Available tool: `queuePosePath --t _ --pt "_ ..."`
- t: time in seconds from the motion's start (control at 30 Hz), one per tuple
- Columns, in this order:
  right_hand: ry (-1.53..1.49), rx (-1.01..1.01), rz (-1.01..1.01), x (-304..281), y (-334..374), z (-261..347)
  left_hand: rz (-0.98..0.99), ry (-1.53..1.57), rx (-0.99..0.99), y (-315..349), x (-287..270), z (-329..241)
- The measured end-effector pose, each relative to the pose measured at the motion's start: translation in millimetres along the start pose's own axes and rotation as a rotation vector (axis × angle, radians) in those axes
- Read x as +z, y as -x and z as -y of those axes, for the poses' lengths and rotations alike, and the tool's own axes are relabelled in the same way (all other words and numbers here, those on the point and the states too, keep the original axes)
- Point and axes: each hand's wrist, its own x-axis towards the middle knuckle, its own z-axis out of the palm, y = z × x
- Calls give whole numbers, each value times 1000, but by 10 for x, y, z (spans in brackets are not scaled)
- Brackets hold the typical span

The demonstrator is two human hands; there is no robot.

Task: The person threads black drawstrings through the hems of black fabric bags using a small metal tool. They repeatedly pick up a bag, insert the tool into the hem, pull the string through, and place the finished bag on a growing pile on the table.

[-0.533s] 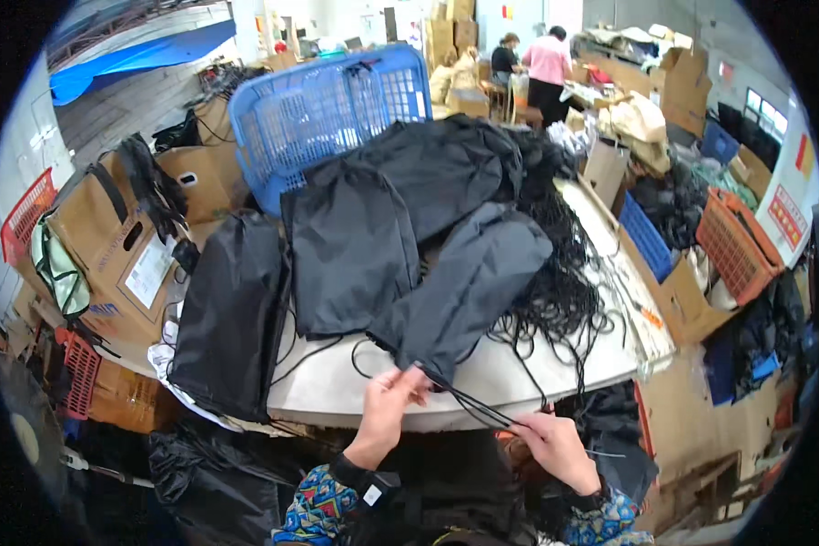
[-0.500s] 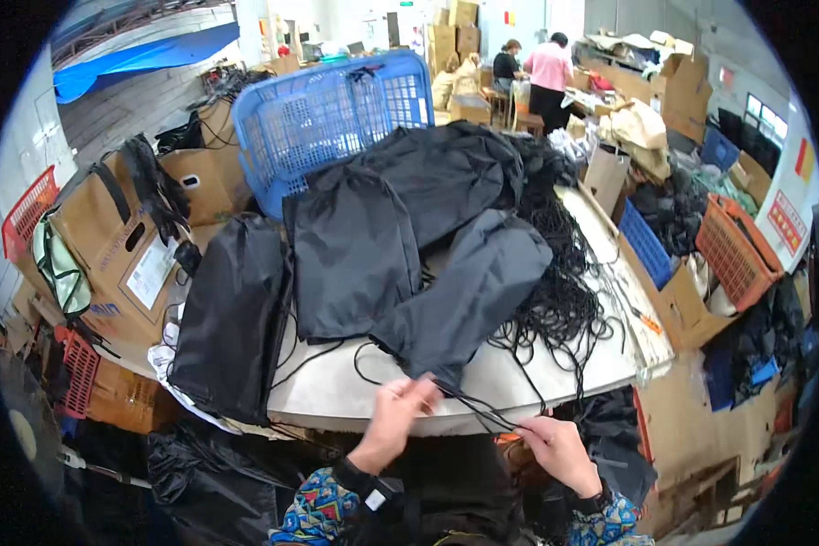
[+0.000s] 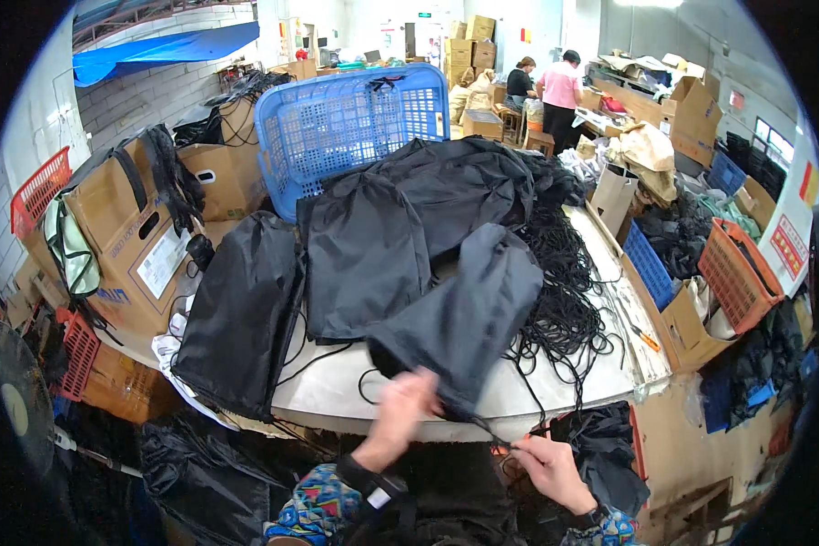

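Note:
A black fabric drawstring bag (image 3: 469, 314) lies slantwise at the table's front edge, its narrow corner toward me. From that corner a thin black cord (image 3: 491, 435) runs right to my right hand (image 3: 553, 471), which pinches it between thumb and fingers just off the edge. My left hand (image 3: 400, 417) is at the bag's near left edge; motion smears its fingers, so their grip does not show. Other black bags lie flat beside it: one in the middle (image 3: 366, 259) and one at left (image 3: 238, 314). More black fabric (image 3: 469, 182) is heaped behind.
Tangled black cords (image 3: 564, 282) spread right of the bags on the pale table (image 3: 328, 400). A blue plastic basket (image 3: 287, 136) stands tilted behind. Cardboard boxes (image 3: 132, 250) stand left; an orange crate (image 3: 742, 278) is at right. An orange-handled tool (image 3: 644, 337) lies near the right edge. Two people work far back.
The bag's near end has swung slightly right and down toward my right hand, and less cord shows between them. My left hand has shifted slightly nearer me. The whole view has tilted a little.

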Motion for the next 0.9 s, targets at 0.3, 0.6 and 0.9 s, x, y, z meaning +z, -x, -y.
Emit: queuePosePath --t 0.3,0.6,0.9 --pt "-393 382 -13 133 -112 56 310 -81 -59 42 385 33" --pt "-476 345 99 284 -95 -125 102 384 -153 -70 356 -167" --pt "46 -173 -258 -394 -916 439 217 -511 225 225 646 173"
